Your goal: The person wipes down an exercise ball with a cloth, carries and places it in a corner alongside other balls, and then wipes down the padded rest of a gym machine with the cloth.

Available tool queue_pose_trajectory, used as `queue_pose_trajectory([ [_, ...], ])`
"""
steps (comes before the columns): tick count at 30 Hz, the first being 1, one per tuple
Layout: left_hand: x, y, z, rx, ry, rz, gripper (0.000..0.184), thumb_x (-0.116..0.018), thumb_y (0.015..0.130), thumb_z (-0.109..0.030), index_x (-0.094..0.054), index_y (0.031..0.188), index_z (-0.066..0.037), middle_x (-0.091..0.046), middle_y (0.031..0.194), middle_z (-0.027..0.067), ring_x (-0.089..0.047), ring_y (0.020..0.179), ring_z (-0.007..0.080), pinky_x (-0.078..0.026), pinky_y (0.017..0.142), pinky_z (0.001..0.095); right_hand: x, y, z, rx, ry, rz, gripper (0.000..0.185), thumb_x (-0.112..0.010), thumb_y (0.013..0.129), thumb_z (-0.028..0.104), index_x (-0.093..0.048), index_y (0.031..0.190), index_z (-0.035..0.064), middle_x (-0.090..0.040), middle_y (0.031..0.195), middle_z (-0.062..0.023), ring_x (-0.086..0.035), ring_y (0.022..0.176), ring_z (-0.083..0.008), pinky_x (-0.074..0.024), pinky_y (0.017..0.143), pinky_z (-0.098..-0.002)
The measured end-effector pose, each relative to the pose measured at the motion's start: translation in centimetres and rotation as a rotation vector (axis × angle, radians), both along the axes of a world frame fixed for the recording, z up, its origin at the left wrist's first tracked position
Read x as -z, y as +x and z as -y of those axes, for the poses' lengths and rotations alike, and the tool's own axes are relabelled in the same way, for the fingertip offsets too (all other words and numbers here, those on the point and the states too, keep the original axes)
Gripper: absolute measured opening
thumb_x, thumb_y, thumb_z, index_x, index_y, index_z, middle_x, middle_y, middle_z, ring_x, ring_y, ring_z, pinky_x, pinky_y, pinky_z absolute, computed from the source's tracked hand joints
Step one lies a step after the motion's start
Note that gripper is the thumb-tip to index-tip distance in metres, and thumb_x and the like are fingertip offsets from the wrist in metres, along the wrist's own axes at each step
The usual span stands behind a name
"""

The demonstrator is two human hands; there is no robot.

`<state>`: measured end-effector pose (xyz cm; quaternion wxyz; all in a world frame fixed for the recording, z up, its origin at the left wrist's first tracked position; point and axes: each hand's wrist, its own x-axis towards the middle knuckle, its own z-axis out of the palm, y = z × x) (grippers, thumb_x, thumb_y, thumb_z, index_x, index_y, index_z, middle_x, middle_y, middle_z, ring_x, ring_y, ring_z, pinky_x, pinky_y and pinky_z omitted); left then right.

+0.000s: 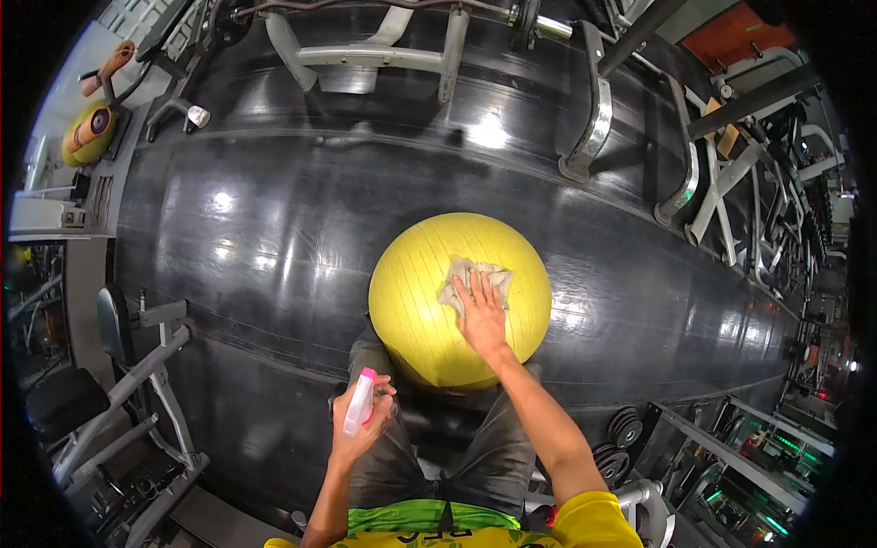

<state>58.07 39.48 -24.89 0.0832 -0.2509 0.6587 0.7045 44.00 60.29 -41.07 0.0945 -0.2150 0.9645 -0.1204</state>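
Yellow shirt nearest. Ball at the knees, cloth on top, right hand flat on it, fingers spread; left hand closed round a spray bottle near the ball. Black floor and machines around.

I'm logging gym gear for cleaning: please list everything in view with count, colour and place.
exercise ball: one, yellow, centre
cloth: one, off-white, on the ball
spray bottle: one, whitish and pink, lower centre
floor: one, black, throughout
metal frames: several, grey, top and right
padded machine: one, black and grey, left
weight plates: at least two, black, lower right
rounded object: one, yellow, upper left
panel: one, red, upper right
other equipment: uncountable, dark, far right
trousers: one pair, dark, lower centre
shirt: one, yellow, bottom edge
left hand: one, bare, around spray bottle
right hand: one, bare, on cloth
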Motion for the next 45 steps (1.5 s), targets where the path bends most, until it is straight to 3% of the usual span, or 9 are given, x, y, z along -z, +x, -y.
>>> queue_pose_trajectory([
  [4, 0.4, 0.1, 0.0, 0.023, 0.000, 0.008, 0.027, -0.061, 0.083, -0.001, -0.058, 0.109, 0.003, -0.064, 0.088, 0.0071, -0.056, 0.062, 0.0062, -0.046, 0.057, 0.0207, -0.3, -2.4, -4.0, -0.076, -0.162, 0.153, 0.064, -0.063, 0.075, 0.003, -0.043, 0.136, 0.0142, -0.043, 0.138, -0.0163, -0.038, 0.130, -0.0324, -0.0333, 0.107, -0.0413],
  [10, 0.3, 0.0, -0.2, 0.037, 0.003, 0.045, 0.025, -0.059, 0.084, 0.000, -0.057, 0.109, 0.006, -0.063, 0.090, 0.0138, -0.058, 0.067, 0.0124, -0.050, 0.058, 0.0259, 1.6, -4.5, -2.5, 0.714, -0.178, 0.033, 0.049, -0.053, 0.087, 0.013, -0.045, 0.135, 0.0140, -0.048, 0.132, -0.0197, -0.041, 0.126, -0.0360, -0.0278, 0.108, -0.0495],
  [13, 0.6, 0.0, -0.3, 0.049, 0.003, 0.027, 0.026, -0.058, 0.084, 0.001, -0.056, 0.109, 0.006, -0.063, 0.090, 0.0138, -0.059, 0.066, 0.0127, -0.049, 0.058, 0.0259, 1.3, -2.0, 1.2, 0.397, -0.044, -0.115, 0.043, -0.049, 0.087, 0.020, -0.051, 0.130, 0.0149, -0.051, 0.133, -0.0085, -0.041, 0.128, -0.0303, -0.0163, 0.111, -0.0541],
  [23, 1.0, 0.1, -0.7, 0.048, -0.009, 0.000, 0.026, -0.060, 0.083, 0.001, -0.058, 0.109, 0.006, -0.064, 0.089, 0.0099, -0.057, 0.062, 0.0083, -0.047, 0.057, 0.0219, 0.2, 9.7, -0.4, -0.423, -0.360, 0.216, 0.054, -0.062, 0.070, 0.007, -0.055, 0.123, 0.0144, -0.057, 0.124, -0.0070, -0.043, 0.127, -0.0213, -0.0283, 0.110, -0.0404],
  [27, 0.8, 0.3, -0.5, 0.058, 0.013, 0.001, 0.025, -0.058, 0.084, 0.003, -0.057, 0.108, 0.006, -0.063, 0.088, 0.0132, -0.058, 0.064, 0.0133, -0.048, 0.059, 0.0254, -1.4, 9.4, -4.7, 0.165, -0.566, 0.673, 0.023, -0.058, 0.086, 0.013, -0.063, 0.107, 0.0053, -0.066, 0.097, -0.0125, -0.063, 0.097, -0.0280, -0.0473, 0.087, -0.0370],
  [29, 1.0, 0.6, -0.5, 0.043, -0.002, -0.017, 0.025, -0.058, 0.083, 0.003, -0.057, 0.108, 0.006, -0.063, 0.088, 0.0131, -0.058, 0.064, 0.0132, -0.048, 0.059, 0.0255, -2.7, 6.2, -5.0, 0.446, -0.801, 0.555, 0.028, -0.052, 0.094, 0.023, -0.061, 0.108, 0.0006, -0.066, 0.098, -0.0138, -0.061, 0.091, -0.0199, -0.0465, 0.082, -0.0331],
  [33, 0.9, 0.7, -0.2, 0.018, -0.009, -0.006, 0.025, -0.058, 0.083, 0.004, -0.057, 0.108, 0.006, -0.063, 0.088, 0.0132, -0.058, 0.064, 0.0130, -0.049, 0.058, 0.0257, -5.1, -3.8, -0.4, 0.586, -0.855, 0.272, 0.033, -0.057, 0.090, 0.021, -0.057, 0.114, -0.0007, -0.065, 0.099, -0.0201, -0.064, 0.093, -0.0325, -0.0482, 0.081, -0.0368],
  [41, 1.1, 0.9, 1.3, -0.022, -0.073, 0.058, 0.025, -0.060, 0.083, 0.001, -0.058, 0.107, 0.005, -0.064, 0.088, 0.0096, -0.058, 0.062, 0.0074, -0.047, 0.058, 0.0211, 5.2, -3.0, 13.3, -0.286, 0.328, 0.098, 0.040, -0.043, 0.090, 0.019, -0.051, 0.129, 0.0169, -0.040, 0.143, -0.0063, -0.037, 0.131, -0.0264, -0.0176, 0.110, -0.0537],
  [45, 1.4, 0.3, 1.3, -0.104, -0.041, 0.033, 0.023, -0.060, 0.084, 0.000, -0.058, 0.106, 0.005, -0.064, 0.088, 0.0103, -0.058, 0.062, 0.0081, -0.047, 0.058, 0.0216, 4.7, 2.3, 14.4, -0.368, 0.346, 0.160, 0.040, -0.039, 0.091, 0.022, -0.052, 0.128, 0.0173, -0.039, 0.143, -0.0042, -0.038, 0.130, -0.0235, -0.0168, 0.110, -0.0515],
])
